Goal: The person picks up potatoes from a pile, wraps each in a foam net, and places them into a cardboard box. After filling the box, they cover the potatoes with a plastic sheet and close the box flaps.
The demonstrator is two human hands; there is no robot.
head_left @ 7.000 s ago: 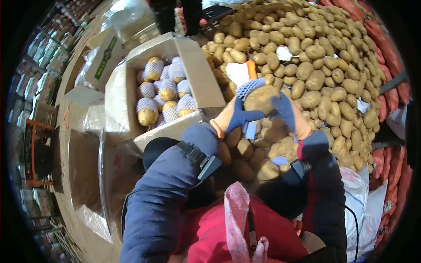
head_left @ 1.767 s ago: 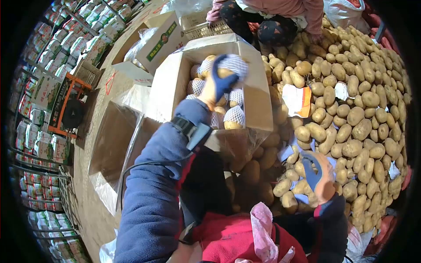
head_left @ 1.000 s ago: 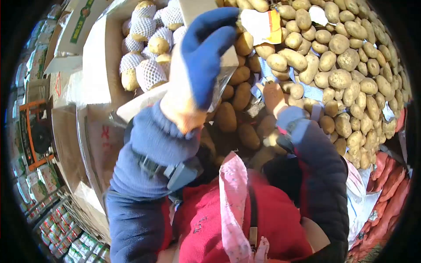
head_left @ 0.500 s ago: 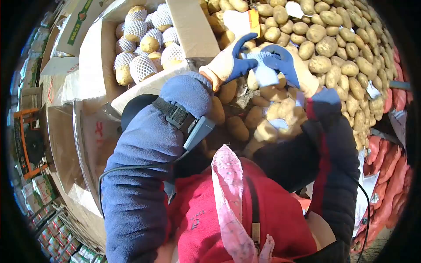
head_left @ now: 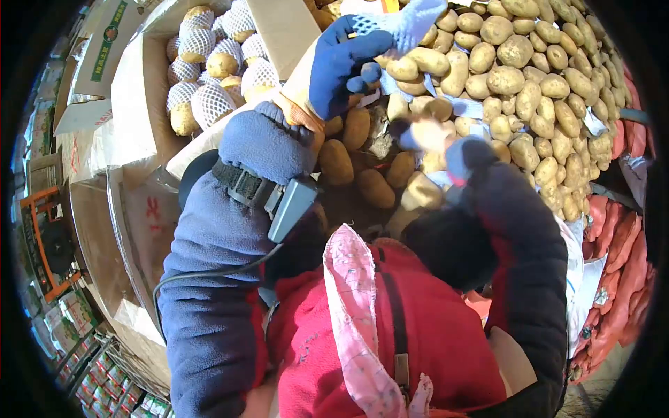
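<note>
My left hand [head_left: 338, 73], in a blue-palmed work glove with a pale cuff, grips a white foam net sleeve [head_left: 408, 26]. The sleeve sticks out to the right of the fingers, over the potatoes. My right hand [head_left: 423, 134] is smeared by motion, low over loose potatoes [head_left: 376, 188] in front of me; its fingers cannot be made out. Left of my left hand stands an open cardboard box [head_left: 150, 97] with several potatoes in foam nets [head_left: 211, 104].
A big heap of bare potatoes [head_left: 516, 80] spreads at the back right, with more white foam nets [head_left: 467, 106] lying on it. Red mesh sacks [head_left: 617, 279] line the far right. Another cardboard carton [head_left: 104, 49] stands at the back left.
Both hands were together at the foam net sleeve. My left hand has moved left and up with the sleeve; my right hand has left it and dropped down toward the nearer potatoes.
</note>
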